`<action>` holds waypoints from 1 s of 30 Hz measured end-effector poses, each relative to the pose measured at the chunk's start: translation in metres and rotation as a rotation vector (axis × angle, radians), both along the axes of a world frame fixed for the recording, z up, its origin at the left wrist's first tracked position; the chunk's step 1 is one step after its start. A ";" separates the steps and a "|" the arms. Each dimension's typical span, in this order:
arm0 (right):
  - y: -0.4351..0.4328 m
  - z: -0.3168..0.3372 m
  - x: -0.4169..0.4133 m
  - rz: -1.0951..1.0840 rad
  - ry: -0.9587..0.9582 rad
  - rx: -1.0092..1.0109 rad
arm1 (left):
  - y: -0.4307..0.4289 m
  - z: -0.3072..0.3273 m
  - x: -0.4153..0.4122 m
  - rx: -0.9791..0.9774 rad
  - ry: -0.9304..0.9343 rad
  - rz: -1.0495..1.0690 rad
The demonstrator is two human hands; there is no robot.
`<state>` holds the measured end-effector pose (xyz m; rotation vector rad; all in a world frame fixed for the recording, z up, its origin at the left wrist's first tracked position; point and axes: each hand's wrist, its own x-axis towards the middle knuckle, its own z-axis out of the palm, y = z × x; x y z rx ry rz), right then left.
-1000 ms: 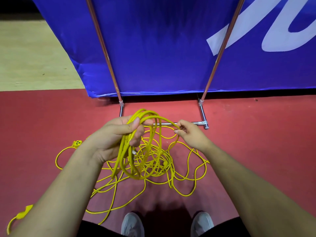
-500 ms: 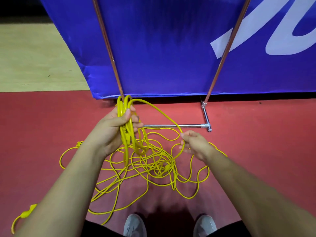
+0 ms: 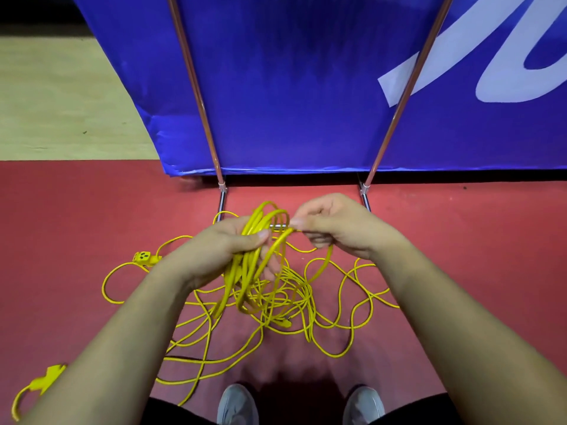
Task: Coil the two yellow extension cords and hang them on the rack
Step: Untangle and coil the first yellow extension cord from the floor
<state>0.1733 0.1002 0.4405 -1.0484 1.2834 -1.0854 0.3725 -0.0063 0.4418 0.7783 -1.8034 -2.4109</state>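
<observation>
Red floor (image 3: 92,225), tan strip (image 3: 61,102) beyond, blue white-lettered banner (image 3: 291,87)

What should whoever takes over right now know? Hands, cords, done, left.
Left hand: grips a bundle of yellow extension-cord loops, hanging below the fist.
Right hand: pinches the next yellow strand beside the bundle's top.
Loose yellow cord lies tangled on the red floor; yellow socket end lies left of it. The two cords cannot be told apart.
Copper-and-chrome tube rack stands ahead; nothing seen hanging on it.
Done: several loops gathered. Left: coil the rest, then hang both.
</observation>
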 end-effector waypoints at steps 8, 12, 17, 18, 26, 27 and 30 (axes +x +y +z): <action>0.015 -0.066 -0.029 -0.172 0.009 0.102 | -0.006 0.011 0.001 0.185 0.126 0.218; 0.013 -0.069 -0.029 -0.268 -0.062 0.053 | -0.003 0.009 0.002 0.166 -0.045 0.146; 0.005 -0.038 -0.018 -0.216 0.172 -0.061 | 0.002 0.012 -0.002 0.185 -0.103 0.162; 0.003 -0.031 -0.012 -0.188 0.231 -0.077 | 0.002 0.011 -0.002 0.185 -0.104 0.141; -0.004 -0.012 0.024 0.020 0.370 -0.136 | 0.003 0.001 -0.002 0.120 -0.112 0.034; -0.004 -0.015 0.023 0.010 0.360 -0.128 | 0.001 0.000 0.000 0.137 -0.096 0.035; 0.002 -0.033 0.007 0.028 0.360 -0.046 | -0.007 0.000 0.004 0.210 -0.028 0.070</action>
